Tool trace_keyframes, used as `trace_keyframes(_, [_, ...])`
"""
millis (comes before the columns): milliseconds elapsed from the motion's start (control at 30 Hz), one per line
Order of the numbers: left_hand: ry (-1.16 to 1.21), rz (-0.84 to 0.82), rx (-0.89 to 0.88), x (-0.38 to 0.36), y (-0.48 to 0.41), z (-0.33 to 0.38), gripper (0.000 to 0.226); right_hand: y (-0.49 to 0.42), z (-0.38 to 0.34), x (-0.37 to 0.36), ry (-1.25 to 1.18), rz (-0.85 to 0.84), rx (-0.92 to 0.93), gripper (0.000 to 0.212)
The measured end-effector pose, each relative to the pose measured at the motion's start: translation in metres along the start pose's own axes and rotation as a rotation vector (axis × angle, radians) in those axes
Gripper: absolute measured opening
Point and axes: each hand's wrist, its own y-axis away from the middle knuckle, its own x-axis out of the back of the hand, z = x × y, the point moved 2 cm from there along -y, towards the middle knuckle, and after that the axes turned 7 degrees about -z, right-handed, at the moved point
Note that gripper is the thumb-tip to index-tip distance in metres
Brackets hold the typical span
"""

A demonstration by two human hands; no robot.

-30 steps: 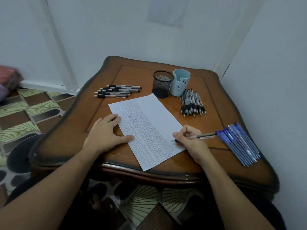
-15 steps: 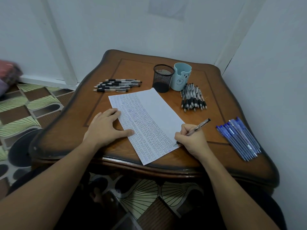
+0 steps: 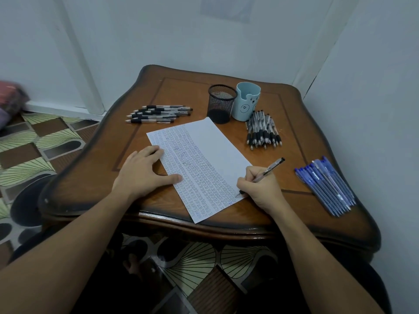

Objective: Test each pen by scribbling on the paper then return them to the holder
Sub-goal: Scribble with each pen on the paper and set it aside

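A white sheet of paper [image 3: 210,152], mostly covered in rows of small scribbles, lies slanted on the wooden table [image 3: 181,91]. My left hand [image 3: 145,171] rests flat on the paper's left edge, fingers spread. My right hand [image 3: 258,189] grips a clear pen with a black cap end [image 3: 273,166], its tip touching the paper near the lower right edge. A black mesh holder [image 3: 221,103] and a light blue bear-face holder [image 3: 246,102] stand at the back.
Several black-grip pens [image 3: 158,114] lie at the back left, another bunch [image 3: 263,130] lies in front of the blue holder, and several blue pens [image 3: 326,184] lie at the right. Walls close in behind and to the right. Patterned floor is at the left.
My right hand turned the pen from lying sideways to an upright writing grip and set its tip on the paper. The left hand stayed on the paper.
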Motion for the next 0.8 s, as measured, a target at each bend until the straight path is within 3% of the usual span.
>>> trace_keyframes(233, [0.001, 0.011, 0.003, 0.0003, 0.0007, 0.0013, 0.108, 0.0001, -0.0012, 0.0023, -0.023, 0.056, 0.032, 0.040])
trace_keyframes(467, [0.005, 0.014, -0.004, -0.0029, -0.0022, -0.0037, 0.121, 0.0002, -0.0005, 0.0003, -0.028, -0.010, 0.017, 0.034])
trace_keyframes(800, [0.001, 0.024, -0.008, -0.0054, -0.0044, -0.0064, 0.121, -0.0005, 0.0005, 0.0015, -0.043, 0.013, 0.016, 0.047])
